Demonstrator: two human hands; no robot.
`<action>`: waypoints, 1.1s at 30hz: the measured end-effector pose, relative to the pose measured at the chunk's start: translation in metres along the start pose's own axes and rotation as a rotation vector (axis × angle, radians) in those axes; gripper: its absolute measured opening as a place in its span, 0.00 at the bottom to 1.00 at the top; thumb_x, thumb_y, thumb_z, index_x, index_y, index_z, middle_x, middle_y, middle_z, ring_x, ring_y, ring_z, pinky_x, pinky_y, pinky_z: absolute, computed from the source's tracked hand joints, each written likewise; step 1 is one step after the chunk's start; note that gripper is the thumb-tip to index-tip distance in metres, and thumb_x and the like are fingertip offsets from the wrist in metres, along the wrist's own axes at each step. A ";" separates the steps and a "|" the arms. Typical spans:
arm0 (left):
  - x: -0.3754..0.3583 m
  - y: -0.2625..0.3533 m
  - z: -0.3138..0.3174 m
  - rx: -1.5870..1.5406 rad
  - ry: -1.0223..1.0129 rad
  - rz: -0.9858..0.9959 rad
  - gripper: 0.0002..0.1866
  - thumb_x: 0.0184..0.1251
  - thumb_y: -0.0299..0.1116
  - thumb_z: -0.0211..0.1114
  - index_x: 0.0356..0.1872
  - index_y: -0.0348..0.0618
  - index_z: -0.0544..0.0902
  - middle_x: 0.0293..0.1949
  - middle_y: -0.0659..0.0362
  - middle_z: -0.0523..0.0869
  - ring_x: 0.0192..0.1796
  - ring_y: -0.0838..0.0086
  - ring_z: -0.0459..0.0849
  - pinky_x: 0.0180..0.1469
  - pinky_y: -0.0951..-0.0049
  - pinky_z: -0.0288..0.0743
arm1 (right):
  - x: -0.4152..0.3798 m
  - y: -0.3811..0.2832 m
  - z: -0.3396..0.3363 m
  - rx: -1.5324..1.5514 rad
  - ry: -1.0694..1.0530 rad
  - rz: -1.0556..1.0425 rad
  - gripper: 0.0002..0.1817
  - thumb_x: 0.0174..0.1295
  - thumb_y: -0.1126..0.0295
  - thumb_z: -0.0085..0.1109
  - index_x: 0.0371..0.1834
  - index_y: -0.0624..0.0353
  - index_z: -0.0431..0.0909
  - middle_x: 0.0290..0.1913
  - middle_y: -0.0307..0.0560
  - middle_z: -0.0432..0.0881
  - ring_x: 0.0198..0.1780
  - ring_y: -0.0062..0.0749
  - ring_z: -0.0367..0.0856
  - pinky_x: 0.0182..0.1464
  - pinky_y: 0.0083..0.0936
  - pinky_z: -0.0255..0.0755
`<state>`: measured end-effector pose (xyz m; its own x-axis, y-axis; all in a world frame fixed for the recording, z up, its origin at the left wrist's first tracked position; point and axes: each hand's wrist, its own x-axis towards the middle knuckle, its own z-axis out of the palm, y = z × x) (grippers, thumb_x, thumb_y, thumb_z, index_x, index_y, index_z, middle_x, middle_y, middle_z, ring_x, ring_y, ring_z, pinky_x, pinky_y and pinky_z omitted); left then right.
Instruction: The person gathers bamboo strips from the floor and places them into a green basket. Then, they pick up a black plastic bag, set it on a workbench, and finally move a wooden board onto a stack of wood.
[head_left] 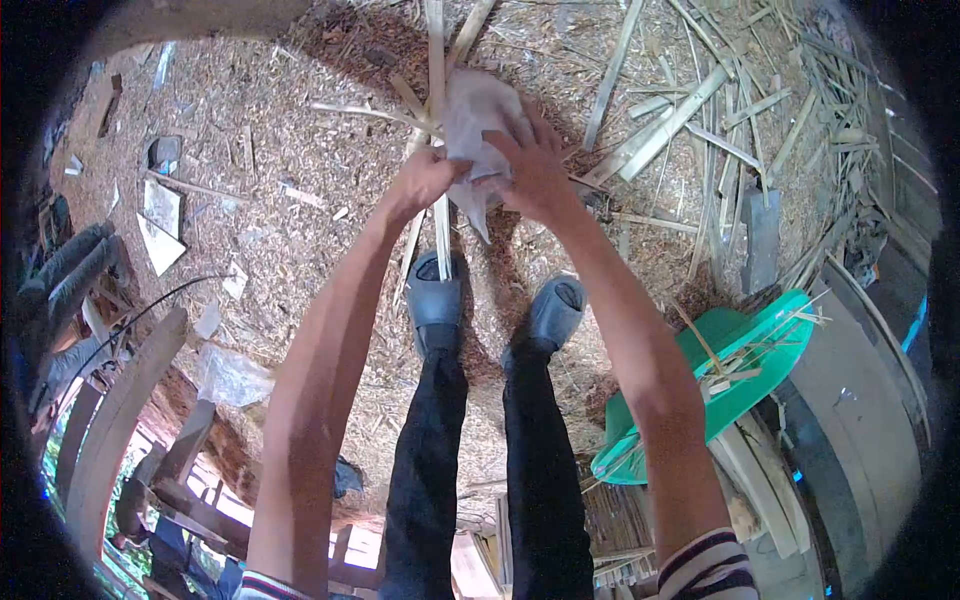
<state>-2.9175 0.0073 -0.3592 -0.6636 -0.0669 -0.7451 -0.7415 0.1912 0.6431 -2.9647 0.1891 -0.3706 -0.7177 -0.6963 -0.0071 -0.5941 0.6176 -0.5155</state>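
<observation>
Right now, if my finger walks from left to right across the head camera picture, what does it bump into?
White shards → left hand → crumpled pale plastic between the hands → right hand → green plastic thing with sticks on it.

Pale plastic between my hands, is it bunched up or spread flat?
Bunched up: the pale plastic looks rumpled between the left hand and right hand, one corner sticking out.
</observation>
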 end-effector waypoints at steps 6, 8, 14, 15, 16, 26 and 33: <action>-0.015 -0.009 0.019 0.165 0.246 0.099 0.20 0.61 0.37 0.57 0.47 0.29 0.76 0.39 0.48 0.84 0.42 0.65 0.82 0.49 0.66 0.72 | 0.014 0.017 -0.001 0.023 -0.309 0.196 0.26 0.53 0.54 0.63 0.52 0.57 0.73 0.48 0.58 0.79 0.51 0.52 0.77 0.54 0.44 0.69; -0.024 -0.007 0.029 0.163 0.566 0.587 0.25 0.58 0.38 0.59 0.53 0.30 0.71 0.45 0.46 0.81 0.46 0.59 0.81 0.51 0.65 0.72 | 0.013 0.023 -0.011 0.085 -0.361 0.301 0.25 0.55 0.54 0.62 0.52 0.58 0.73 0.47 0.59 0.79 0.50 0.53 0.77 0.52 0.43 0.70; -0.036 -0.018 0.075 0.766 0.275 0.814 0.38 0.47 0.40 0.69 0.61 0.37 0.66 0.59 0.47 0.71 0.63 0.56 0.67 0.65 0.59 0.57 | -0.013 0.053 0.015 0.238 -0.231 0.447 0.23 0.57 0.58 0.61 0.51 0.60 0.74 0.46 0.59 0.80 0.49 0.52 0.79 0.50 0.38 0.72; -0.033 -0.022 0.080 0.750 0.240 0.783 0.40 0.45 0.40 0.70 0.61 0.37 0.66 0.60 0.49 0.71 0.63 0.56 0.67 0.65 0.59 0.58 | -0.019 0.062 0.024 0.304 -0.168 0.479 0.22 0.57 0.58 0.61 0.51 0.60 0.74 0.45 0.59 0.80 0.49 0.51 0.79 0.50 0.37 0.72; -0.028 -0.025 0.084 0.733 0.206 0.753 0.41 0.44 0.41 0.70 0.62 0.38 0.65 0.60 0.50 0.70 0.63 0.56 0.67 0.64 0.60 0.59 | -0.025 0.072 0.033 0.303 -0.170 0.483 0.22 0.57 0.58 0.61 0.51 0.60 0.74 0.45 0.59 0.80 0.49 0.51 0.79 0.50 0.37 0.72; 0.006 -0.025 0.091 0.678 0.160 0.619 0.23 0.62 0.52 0.56 0.33 0.41 0.85 0.30 0.45 0.83 0.43 0.51 0.80 0.49 0.57 0.70 | -0.087 0.013 0.003 0.449 0.034 0.413 0.30 0.53 0.57 0.65 0.58 0.54 0.69 0.61 0.57 0.68 0.63 0.53 0.64 0.61 0.44 0.62; 0.024 -0.040 0.103 0.298 -0.022 0.147 0.27 0.64 0.54 0.53 0.36 0.35 0.82 0.31 0.38 0.82 0.38 0.47 0.82 0.41 0.55 0.73 | -0.079 0.027 0.029 0.295 0.121 0.583 0.40 0.43 0.53 0.71 0.59 0.57 0.67 0.60 0.57 0.68 0.61 0.56 0.66 0.64 0.48 0.58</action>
<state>-2.8931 0.0988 -0.4208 -0.7568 0.0034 -0.6536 -0.5739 0.4752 0.6670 -2.9140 0.2501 -0.4085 -0.9375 -0.2218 -0.2682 0.0158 0.7427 -0.6695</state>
